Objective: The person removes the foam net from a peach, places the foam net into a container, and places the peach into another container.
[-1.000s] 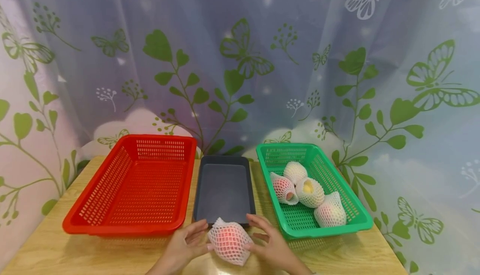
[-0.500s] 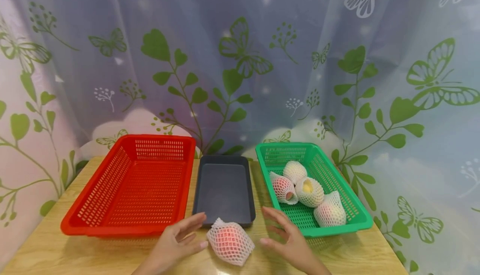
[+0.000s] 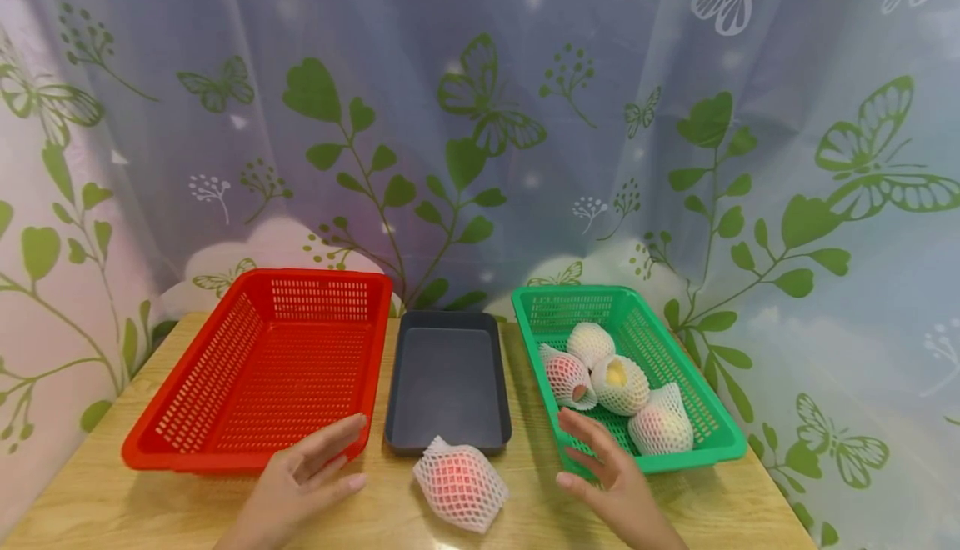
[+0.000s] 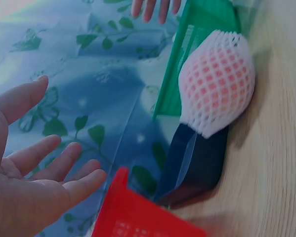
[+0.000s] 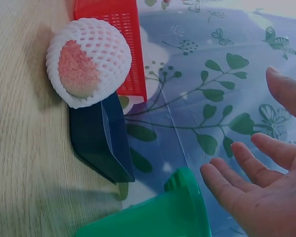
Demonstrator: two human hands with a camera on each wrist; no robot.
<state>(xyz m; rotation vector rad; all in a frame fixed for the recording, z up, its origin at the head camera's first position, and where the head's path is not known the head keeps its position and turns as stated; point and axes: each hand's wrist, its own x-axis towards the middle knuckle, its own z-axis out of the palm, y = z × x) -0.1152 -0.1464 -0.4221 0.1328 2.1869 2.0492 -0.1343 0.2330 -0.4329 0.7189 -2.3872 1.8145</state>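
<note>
A pinkish-red fruit in a white foam net lies on the table, just in front of the dark grey tray. In the right wrist view, bare mottled skin of the fruit shows through the net's open end. My left hand hovers left of it near the red basket's front corner, fingers spread and touching nothing. To the fruit's right, my right hand is held with extended fingers in front of the green basket, holding nothing. Both wrist views show the open palms apart from the fruit.
A red plastic basket with perforated sides stands on the left with nothing in it. The green basket at right holds several netted fruits. Behind the wooden table hangs a leaf-and-butterfly patterned curtain.
Both hands have let go of the netted fruit and moved apart, the left hand leftward and the right hand rightward. The fruit stays in nearly the same spot.
</note>
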